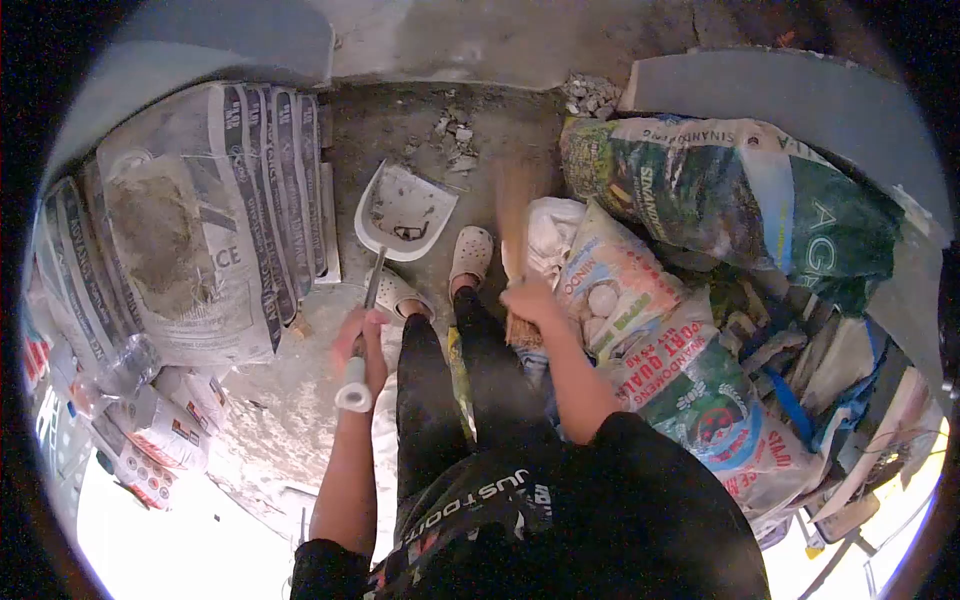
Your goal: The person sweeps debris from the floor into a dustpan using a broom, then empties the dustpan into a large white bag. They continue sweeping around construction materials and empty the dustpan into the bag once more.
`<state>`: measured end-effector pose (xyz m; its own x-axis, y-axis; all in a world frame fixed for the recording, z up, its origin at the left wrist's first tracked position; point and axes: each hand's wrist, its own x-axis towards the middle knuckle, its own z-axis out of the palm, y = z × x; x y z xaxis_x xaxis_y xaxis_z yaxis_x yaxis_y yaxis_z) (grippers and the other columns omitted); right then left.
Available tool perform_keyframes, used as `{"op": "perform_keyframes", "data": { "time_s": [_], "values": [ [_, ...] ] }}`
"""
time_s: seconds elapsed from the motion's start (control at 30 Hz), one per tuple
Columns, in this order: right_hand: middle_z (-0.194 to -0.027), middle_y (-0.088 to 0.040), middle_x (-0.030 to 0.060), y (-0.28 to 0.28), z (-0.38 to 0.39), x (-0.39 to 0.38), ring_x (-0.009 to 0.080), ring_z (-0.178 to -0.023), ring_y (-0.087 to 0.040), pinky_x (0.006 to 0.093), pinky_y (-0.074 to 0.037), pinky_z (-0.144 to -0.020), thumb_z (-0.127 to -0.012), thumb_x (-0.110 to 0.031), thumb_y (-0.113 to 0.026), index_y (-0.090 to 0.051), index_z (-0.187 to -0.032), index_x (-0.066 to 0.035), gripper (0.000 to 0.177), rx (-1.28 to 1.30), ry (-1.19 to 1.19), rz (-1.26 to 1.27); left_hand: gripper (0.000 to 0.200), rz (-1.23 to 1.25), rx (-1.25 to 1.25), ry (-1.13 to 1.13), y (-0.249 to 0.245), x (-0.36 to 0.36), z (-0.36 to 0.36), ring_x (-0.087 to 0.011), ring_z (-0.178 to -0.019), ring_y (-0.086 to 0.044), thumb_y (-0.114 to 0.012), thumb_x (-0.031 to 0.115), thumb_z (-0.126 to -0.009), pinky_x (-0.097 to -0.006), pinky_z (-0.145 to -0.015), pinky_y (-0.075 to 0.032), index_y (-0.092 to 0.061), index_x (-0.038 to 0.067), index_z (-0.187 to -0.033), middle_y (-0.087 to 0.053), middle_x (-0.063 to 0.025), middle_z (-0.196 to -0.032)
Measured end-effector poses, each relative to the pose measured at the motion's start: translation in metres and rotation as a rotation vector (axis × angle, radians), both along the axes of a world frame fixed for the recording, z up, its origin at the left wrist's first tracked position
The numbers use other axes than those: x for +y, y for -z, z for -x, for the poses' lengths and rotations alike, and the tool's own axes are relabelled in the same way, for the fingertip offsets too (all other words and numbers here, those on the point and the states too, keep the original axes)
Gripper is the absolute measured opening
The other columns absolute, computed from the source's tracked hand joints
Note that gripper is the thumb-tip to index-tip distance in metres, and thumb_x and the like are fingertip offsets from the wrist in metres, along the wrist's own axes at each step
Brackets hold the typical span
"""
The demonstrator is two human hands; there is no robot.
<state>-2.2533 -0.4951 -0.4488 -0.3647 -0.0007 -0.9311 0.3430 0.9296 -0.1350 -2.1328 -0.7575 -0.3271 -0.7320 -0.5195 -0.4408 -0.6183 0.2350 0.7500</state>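
My left hand (362,336) is wrapped round the handle of a long-handled dustpan (378,252), its white pan resting on the floor in front of my left foot. Some dark debris lies inside the pan. In my right hand (535,303) is a broom (514,215) with straw-coloured bristles, blurred by motion, pointing away from me over the floor. To the right of the pan, the bristles are apart from it. Grey rubble (457,135) lies on the floor beyond the pan.
Stacked cement bags (190,220) stand on the left. Filled sacks (735,190) and a printed rice sack (715,390) crowd the right side. More rubble (592,95) sits in the far corner by the wall. My feet in light clogs (470,255) stand between.
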Motion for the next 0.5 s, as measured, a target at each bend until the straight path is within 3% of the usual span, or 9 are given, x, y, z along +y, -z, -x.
{"op": "perform_keyframes", "data": {
  "time_s": [0.07,0.1,0.13,0.23,0.27,0.3,0.4,0.43,0.5],
  "values": [
    [-0.109,-0.064,0.0259,0.007,-0.036,-0.011,0.0355,-0.103,-0.062,0.0389,-0.048,-0.09,-0.067,-0.023,-0.067,-0.046,-0.136,0.001,0.076,0.031,-0.049,0.168,0.024,0.018,0.065,0.056,0.004,0.002,-0.001,-0.0245,-0.07,-0.058,-0.054,0.019,-0.096,-0.032,-0.069,-0.046,-0.061,0.002,-0.081,-0.057,-0.0125,-0.074],
    [-0.107,-0.064,0.0245,-0.003,-0.043,-0.02,0.0333,-0.102,-0.063,0.0384,-0.048,-0.089,-0.066,-0.023,-0.069,-0.045,-0.137,0.0,0.079,0.053,-0.099,0.336,0.024,0.019,0.069,0.053,0.005,0.0,-0.002,-0.0245,-0.07,-0.058,-0.054,0.019,-0.096,-0.032,-0.069,-0.046,-0.061,0.002,-0.081,-0.057,-0.0125,-0.074],
    [-0.107,-0.065,0.0222,-0.015,-0.043,-0.018,0.0296,-0.099,-0.062,0.0365,-0.048,-0.09,-0.065,-0.024,-0.071,-0.043,-0.139,-0.001,0.083,0.003,-0.077,0.335,0.031,-0.007,0.013,0.079,0.004,-0.003,-0.007,-0.0227,-0.074,-0.059,-0.052,0.026,-0.098,-0.0313,-0.071,-0.045,-0.062,0.002,-0.082,-0.06,-0.011,-0.078],
    [-0.11,-0.064,0.024,-0.037,-0.053,-0.002,0.0322,-0.102,-0.062,0.0369,-0.047,-0.092,-0.065,-0.024,-0.07,-0.044,-0.138,-0.001,0.081,0.022,-0.019,0.388,0.037,-0.051,-0.092,0.123,-0.001,-0.014,-0.014,-0.0188,-0.078,-0.058,-0.049,0.035,-0.1,-0.03,-0.074,-0.044,-0.062,0.004,-0.085,-0.062,-0.0079,-0.081],
    [-0.111,-0.063,0.0259,-0.054,-0.049,-0.004,0.0365,-0.103,-0.061,0.0394,-0.047,-0.092,-0.066,-0.024,-0.069,-0.045,-0.136,0.0,0.078,0.186,-0.193,0.325,0.032,-0.051,-0.013,0.09,0.002,-0.018,-0.016,-0.0171,-0.067,-0.052,-0.052,0.029,-0.098,-0.0303,-0.064,-0.041,-0.061,0.003,-0.081,-0.057,-0.0088,-0.074],
    [-0.111,-0.063,0.0259,-0.051,-0.053,-0.001,0.0365,-0.103,-0.061,0.0394,-0.047,-0.092,-0.066,-0.024,-0.069,-0.045,-0.136,0.0,0.078,0.189,-0.19,0.323,0.028,-0.049,0.066,0.055,0.003,-0.021,-0.019,-0.0154,-0.056,-0.047,-0.055,0.023,-0.096,-0.0306,-0.053,-0.038,-0.061,0.002,-0.078,-0.052,-0.0096,-0.066],
    [-0.11,-0.062,0.0283,-0.041,-0.049,-0.012,0.0406,-0.104,-0.06,0.0434,-0.048,-0.09,-0.068,-0.024,-0.066,-0.048,-0.135,-0.008,0.071,0.347,0.105,0.041,0.029,-0.045,0.061,0.056,0.007,-0.028,-0.029,-0.0141,-0.054,-0.045,-0.056,0.024,-0.096,-0.0296,-0.051,-0.036,-0.061,0.002,-0.079,-0.051,-0.0084,-0.063],
    [-0.11,-0.062,0.0283,-0.029,-0.045,-0.021,0.0406,-0.104,-0.06,0.0434,-0.048,-0.09,-0.068,-0.024,-0.066,-0.048,-0.135,-0.008,0.071,0.351,0.106,0.04,0.029,-0.046,0.064,0.057,0.008,-0.027,-0.031,-0.0141,-0.054,-0.045,-0.056,0.024,-0.096,-0.0296,-0.051,-0.036,-0.061,0.002,-0.079,-0.051,-0.0084,-0.063],
    [-0.109,-0.062,0.0286,0.009,-0.049,-0.028,0.0403,-0.104,-0.06,0.0441,-0.048,-0.09,-0.067,-0.022,-0.067,-0.048,-0.135,-0.01,0.071,0.173,-0.173,0.031,0.028,0.012,0.074,0.068,0.009,-0.023,-0.032,-0.0132,-0.053,-0.044,-0.057,0.024,-0.096,-0.0289,-0.051,-0.036,-0.061,0.002,-0.08,-0.05,-0.0068,-0.061]
  ]
}}
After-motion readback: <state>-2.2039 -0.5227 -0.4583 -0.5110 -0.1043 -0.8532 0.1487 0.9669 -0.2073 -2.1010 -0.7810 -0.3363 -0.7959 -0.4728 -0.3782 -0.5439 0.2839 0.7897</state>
